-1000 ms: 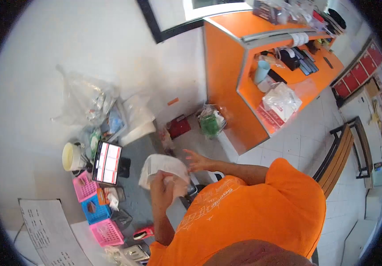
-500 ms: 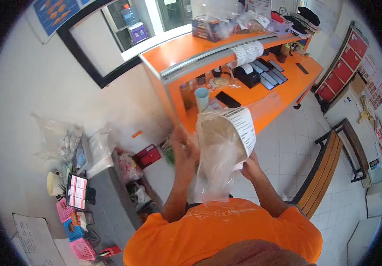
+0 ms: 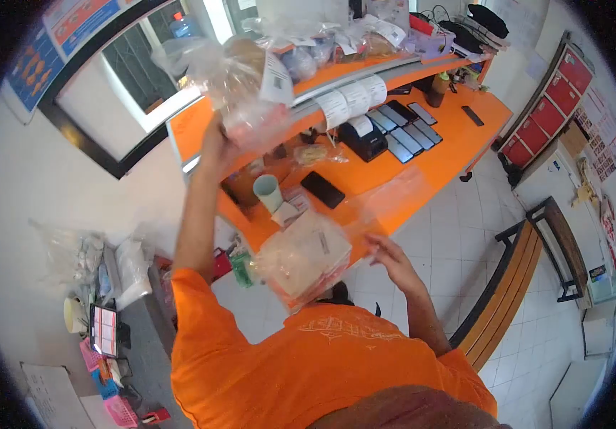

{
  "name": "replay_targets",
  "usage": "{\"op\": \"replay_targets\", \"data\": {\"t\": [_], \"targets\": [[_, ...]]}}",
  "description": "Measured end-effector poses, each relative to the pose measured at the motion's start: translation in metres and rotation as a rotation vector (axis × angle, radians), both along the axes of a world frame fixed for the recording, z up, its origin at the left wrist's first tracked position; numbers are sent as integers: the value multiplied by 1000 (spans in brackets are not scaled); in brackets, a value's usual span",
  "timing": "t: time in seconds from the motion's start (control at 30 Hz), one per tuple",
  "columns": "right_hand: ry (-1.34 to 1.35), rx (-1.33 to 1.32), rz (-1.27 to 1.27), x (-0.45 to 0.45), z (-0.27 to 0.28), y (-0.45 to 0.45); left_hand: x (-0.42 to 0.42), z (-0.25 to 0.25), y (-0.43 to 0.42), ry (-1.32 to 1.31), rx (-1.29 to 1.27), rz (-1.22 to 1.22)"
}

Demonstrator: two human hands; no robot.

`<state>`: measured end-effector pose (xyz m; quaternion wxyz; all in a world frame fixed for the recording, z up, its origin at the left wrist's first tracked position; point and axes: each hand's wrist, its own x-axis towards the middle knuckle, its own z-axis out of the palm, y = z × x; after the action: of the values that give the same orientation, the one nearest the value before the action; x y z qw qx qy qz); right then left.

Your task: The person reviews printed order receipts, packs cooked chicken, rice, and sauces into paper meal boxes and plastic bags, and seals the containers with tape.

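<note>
Receipt-tagged bag (image 3: 240, 89) was lifted up to upper shelf (image 3: 192, 127), w/ L hand (image 3: 216, 143) placed at its lower edge; grip couldn't be told thru blur. R hand (image 3: 391, 257) was freed, held open nr lower counter (image 3: 458, 137), so bag was tended one-handed.

Left hand (image 3: 218, 141) at clear bag (image 3: 240, 89), orange counter (image 3: 363, 175)

We can't make out the left hand (image 3: 216, 144) fingertips; the clear bag (image 3: 235, 89), itself blurred, covers them. Label (image 3: 276, 80) print too small for us. Near-left tablet (image 3: 104, 330) text: same.
</note>
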<state>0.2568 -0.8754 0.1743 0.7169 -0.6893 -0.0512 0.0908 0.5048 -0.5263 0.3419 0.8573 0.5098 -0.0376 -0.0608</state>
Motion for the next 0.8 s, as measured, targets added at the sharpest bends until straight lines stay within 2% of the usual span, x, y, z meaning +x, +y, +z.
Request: {"op": "replay_targets", "data": {"t": [0.03,0.13,0.17,0.27,0.4,0.47,0.53,0.6,0.67,0.73,0.77,0.8], "targets": [[51,-70,-10,5,-5,-13,54,-1,20,-28,140,-22],[196,-233,-49,13,-24,-46,166,-5,37,48,342,-97],[237,-264,-73,15,-33,-58,181,-4,30,38,462,-139],[280,-352,-177,28,-63,-89,242,-23,19,61,945,-19],[228,-443,-153,69,-100,-101,308,-52,31,45,1241,71],[238,-522,-83,101,-94,-101,326,-61,37,67,1298,69],[90,-546,29,150,-124,-115,335,-70,50,91,1330,89],[-192,-914,-57,199,-144,-140,339,-79,65,86,1343,157],[-114,-1167,-50,240,-98,-150,333,-85,80,-94,1358,380],[-275,-1066,57,284,-143,-182,293,-70,64,-422,1347,743],[-355,-1014,107,299,-159,-197,258,-46,32,-400,1101,886],[-388,-1079,167,304,-162,-206,218,-19,-9,-377,850,1018]]}}
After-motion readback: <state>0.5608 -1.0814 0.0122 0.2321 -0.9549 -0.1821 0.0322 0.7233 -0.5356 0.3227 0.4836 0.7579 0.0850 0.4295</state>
